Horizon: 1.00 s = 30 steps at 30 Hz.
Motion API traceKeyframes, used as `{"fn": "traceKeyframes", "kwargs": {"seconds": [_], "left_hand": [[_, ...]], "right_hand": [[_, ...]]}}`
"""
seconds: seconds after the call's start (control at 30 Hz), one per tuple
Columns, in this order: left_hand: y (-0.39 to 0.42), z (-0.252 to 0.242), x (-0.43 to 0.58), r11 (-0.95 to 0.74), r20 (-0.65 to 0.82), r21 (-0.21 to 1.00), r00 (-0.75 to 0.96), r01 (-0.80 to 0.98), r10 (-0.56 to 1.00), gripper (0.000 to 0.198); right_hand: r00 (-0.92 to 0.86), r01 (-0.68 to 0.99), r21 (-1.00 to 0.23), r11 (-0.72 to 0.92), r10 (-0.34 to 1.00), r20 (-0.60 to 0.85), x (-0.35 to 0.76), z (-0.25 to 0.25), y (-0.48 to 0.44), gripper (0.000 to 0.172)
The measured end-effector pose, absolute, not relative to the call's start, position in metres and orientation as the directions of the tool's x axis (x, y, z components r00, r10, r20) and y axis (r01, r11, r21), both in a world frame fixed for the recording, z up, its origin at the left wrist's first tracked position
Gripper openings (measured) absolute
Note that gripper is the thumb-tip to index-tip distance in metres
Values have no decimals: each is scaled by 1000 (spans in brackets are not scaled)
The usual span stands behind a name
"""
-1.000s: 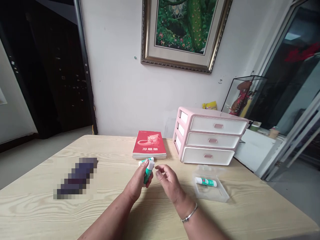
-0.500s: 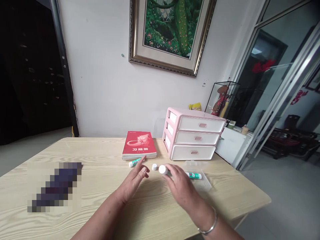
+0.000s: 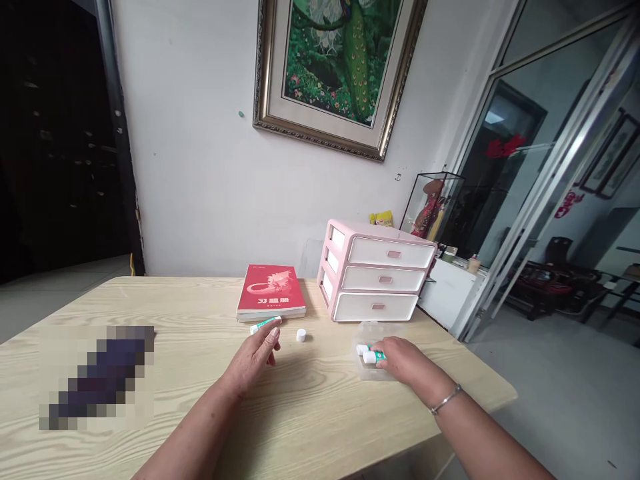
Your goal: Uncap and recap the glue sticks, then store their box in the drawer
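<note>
My right hand (image 3: 406, 360) is closed on a green-and-white glue stick (image 3: 372, 357) and rests over the clear plastic box (image 3: 365, 331), beside a second glue stick (image 3: 361, 349) lying in the box. My left hand (image 3: 256, 353) lies on the wooden table (image 3: 200, 407), fingers loosely stretched and holding nothing. Just past its fingertips lies a third glue stick (image 3: 264, 325). A small white cap (image 3: 301, 335) stands on the table between my hands.
A red book (image 3: 271, 300) lies at the back of the table, next to a pink three-drawer organizer (image 3: 375, 273). A blurred dark object (image 3: 97, 373) lies at the left. The table's right edge drops off beyond the plastic box. A framed picture (image 3: 340, 67) hangs on the wall.
The glue stick went from my left hand to my right, and a white cap now stands on the table. My right hand carried the stick rightward to the clear box. The view turned right.
</note>
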State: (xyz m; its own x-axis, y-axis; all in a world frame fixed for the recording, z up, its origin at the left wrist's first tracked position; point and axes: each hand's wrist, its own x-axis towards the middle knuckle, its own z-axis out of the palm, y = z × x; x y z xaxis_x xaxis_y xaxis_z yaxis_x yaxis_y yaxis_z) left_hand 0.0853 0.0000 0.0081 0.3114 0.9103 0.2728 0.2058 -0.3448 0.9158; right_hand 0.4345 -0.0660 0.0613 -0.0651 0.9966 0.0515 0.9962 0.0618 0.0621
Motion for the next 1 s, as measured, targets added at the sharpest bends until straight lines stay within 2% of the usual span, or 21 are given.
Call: {"fn": "traceKeyframes", "kwargs": {"seconds": [0.23, 0.33, 0.4, 0.53, 0.63, 0.7, 0.83, 1.0], "left_hand": [[2, 8, 84, -348, 253, 903, 344, 252, 904, 62], [7, 4, 85, -339, 254, 891, 285, 304, 924, 57], [12, 1, 85, -340, 273, 854, 217, 393, 937, 50], [18, -2, 82, -368, 365, 679, 143, 635, 920, 38], [20, -4, 81, -420, 430, 509, 201, 751, 880, 42], [22, -6, 82, -427, 430, 431, 235, 795, 872, 48], [28, -14, 86, -382, 345, 311, 271, 870, 899, 55], [38, -20, 91, -304, 256, 263, 238, 916, 937, 54]], "right_hand": [[-76, 997, 23, 76, 996, 37, 435, 64, -62, 19], [-59, 998, -28, 63, 992, 115, 428, 65, -61, 21], [-66, 990, -110, 92, 974, 218, 415, 64, -60, 25], [-143, 928, -268, 260, 911, 388, 369, 54, -58, 24], [-195, 901, -285, 327, 892, 407, 329, 42, -49, 29], [-203, 910, -261, 322, 895, 397, 306, 33, -38, 33], [-117, 951, -227, 209, 925, 362, 275, 16, -10, 39], [-84, 962, -215, 166, 934, 347, 264, -6, 15, 43]]}}
